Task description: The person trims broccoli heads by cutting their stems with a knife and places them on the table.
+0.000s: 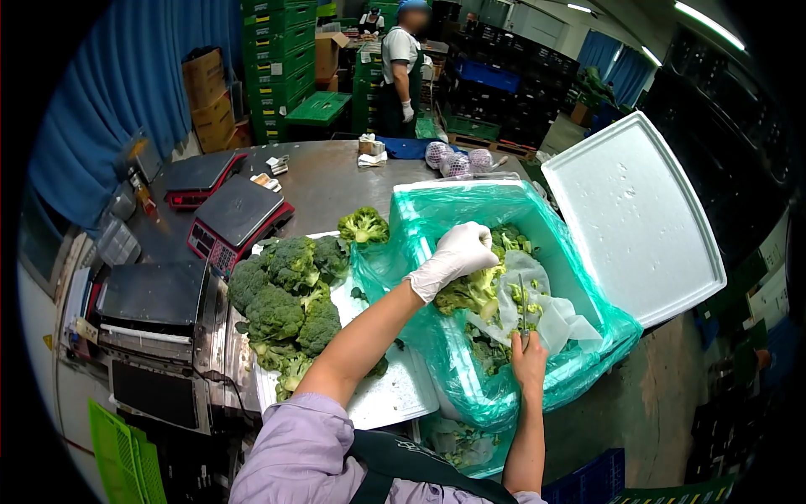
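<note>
My left hand (460, 254), in a white glove, is closed over the foam box, its fingers curled. A pale-green broccoli head (470, 290) shows right under it and appears to be in its grip, though the fingers hide the contact. Bare, my right hand (528, 357) is wrapped round the handle of a knife (522, 298), whose thin blade points away from me. Below both hands is the foam box (453, 343), lined with a green plastic bag (588, 286). Broccoli trimmings and crumpled translucent sheets (558, 323) lie inside it.
Left of the box, broccoli heads (281, 290) are heaped on a white foam lid (395, 386); one more head (363, 225) sits behind. Red-based scales (239, 210) stand on the metal table (336, 176). A second foam lid (634, 218) leans at right. A co-worker (401, 71) stands beyond the table.
</note>
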`<state>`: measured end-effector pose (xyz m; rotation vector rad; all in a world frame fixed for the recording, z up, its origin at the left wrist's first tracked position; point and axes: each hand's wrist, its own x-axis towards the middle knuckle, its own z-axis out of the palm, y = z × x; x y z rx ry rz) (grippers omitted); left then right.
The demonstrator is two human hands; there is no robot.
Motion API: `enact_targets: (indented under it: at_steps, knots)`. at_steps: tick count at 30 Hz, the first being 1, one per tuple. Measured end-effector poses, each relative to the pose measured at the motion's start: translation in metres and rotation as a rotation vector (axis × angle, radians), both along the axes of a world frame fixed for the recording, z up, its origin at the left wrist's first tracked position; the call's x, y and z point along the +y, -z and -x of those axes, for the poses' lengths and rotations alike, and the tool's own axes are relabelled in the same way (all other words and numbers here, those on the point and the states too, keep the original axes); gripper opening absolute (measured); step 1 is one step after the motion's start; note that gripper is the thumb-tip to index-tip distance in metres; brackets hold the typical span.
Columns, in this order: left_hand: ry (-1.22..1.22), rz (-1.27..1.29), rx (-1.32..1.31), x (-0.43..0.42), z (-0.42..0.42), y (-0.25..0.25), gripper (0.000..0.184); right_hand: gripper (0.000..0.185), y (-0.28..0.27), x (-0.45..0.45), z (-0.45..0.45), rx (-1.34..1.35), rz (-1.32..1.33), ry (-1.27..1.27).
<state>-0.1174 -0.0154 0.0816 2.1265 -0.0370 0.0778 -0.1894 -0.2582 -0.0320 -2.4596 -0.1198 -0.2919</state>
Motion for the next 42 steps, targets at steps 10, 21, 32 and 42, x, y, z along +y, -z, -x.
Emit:
enact_targets:
  at_steps: [10,21,32,42]
  knots:
    - [-0.003,0.0,-0.016,0.0,0.0,0.003,0.02,0.029,-0.002,0.002,0.001,-0.035,-0.001,0.006]
    - [0.005,-0.005,0.002,0.0,0.0,-0.001,0.02,0.031,-0.004,0.0,0.001,0.017,-0.001,0.002]
    - [0.008,-0.008,0.022,-0.001,0.004,-0.005,0.02,0.029,0.002,0.0,-0.001,-0.042,-0.009,0.018]
    - [-0.029,-0.062,-0.082,-0.002,-0.003,0.007,0.018,0.03,0.002,-0.001,-0.001,-0.008,0.01,0.014]
